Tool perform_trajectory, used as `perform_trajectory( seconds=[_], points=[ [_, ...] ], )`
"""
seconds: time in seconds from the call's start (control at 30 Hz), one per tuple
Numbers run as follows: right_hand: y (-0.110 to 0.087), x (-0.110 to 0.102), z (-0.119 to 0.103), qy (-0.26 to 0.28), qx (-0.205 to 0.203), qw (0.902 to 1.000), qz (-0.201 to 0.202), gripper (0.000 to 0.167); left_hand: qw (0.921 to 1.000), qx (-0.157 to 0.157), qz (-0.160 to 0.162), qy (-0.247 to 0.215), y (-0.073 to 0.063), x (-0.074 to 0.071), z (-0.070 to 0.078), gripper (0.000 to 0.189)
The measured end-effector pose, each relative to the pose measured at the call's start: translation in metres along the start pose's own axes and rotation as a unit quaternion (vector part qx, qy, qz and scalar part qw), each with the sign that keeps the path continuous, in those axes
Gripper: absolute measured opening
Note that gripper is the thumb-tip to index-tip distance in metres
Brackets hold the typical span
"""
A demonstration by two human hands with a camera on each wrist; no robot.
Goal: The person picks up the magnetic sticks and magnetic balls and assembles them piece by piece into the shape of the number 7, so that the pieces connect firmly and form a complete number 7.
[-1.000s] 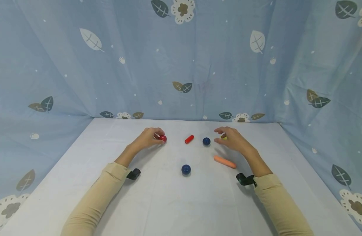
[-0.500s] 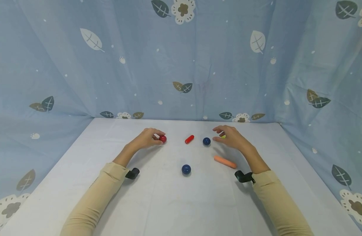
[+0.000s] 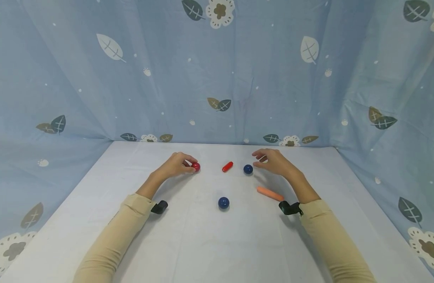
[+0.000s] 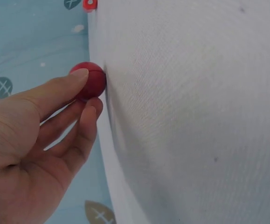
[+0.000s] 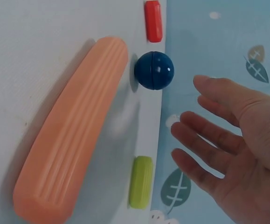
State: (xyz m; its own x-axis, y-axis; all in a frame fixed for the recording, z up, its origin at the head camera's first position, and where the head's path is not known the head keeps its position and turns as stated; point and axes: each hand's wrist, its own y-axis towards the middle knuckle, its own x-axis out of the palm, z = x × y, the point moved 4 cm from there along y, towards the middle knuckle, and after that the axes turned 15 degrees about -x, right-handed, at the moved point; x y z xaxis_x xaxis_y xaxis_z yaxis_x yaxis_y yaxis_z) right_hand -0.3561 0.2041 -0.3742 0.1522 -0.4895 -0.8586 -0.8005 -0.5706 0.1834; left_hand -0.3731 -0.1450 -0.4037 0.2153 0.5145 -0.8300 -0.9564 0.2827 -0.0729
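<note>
My left hand (image 3: 176, 164) holds a red ball (image 4: 94, 80) between thumb and fingertips, with the ball right at the white tabletop. My right hand (image 3: 273, 161) hovers over the table's far right part, fingers loosely spread, nothing in them. Just left of its fingertips lies a shiny dark blue ball (image 3: 248, 169). In the right wrist view, a yellow-green stick (image 5: 141, 182) lies below that ball; in the head view the right hand hides it. Between the two hands rests a short red stick (image 3: 227, 166).
A second dark blue ball (image 3: 223, 203) sits nearer the middle of the white table (image 3: 203, 251). An orange ridged stick (image 3: 270, 193) lies in front of the right hand, close to the black wrist camera (image 3: 289, 207). Blue patterned cloth (image 3: 217, 78) hangs behind the table.
My right hand has moved slightly left and away from me, toward the far blue ball, covering the yellow-green stick in the head view. The left hand stays at the red ball.
</note>
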Motion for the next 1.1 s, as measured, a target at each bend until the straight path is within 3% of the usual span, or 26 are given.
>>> perform_trajectory(
  seconds=[0.13,0.77,1.1],
  points=[
    [0.005,0.003,0.000,0.000,-0.015,0.9998,-0.010,0.041,1.0000,-0.001,-0.002,-0.001,0.001,0.001,0.001,0.035],
    [0.037,0.022,-0.007,0.025,-0.012,0.9989,-0.039,0.042,0.9999,-0.003,0.005,0.013,0.001,0.001,0.006,0.033],
    [0.050,0.032,-0.013,0.047,-0.033,0.9970,-0.052,0.039,0.9999,-0.004,-0.009,-0.013,0.007,0.002,0.002,0.034]
  ],
)
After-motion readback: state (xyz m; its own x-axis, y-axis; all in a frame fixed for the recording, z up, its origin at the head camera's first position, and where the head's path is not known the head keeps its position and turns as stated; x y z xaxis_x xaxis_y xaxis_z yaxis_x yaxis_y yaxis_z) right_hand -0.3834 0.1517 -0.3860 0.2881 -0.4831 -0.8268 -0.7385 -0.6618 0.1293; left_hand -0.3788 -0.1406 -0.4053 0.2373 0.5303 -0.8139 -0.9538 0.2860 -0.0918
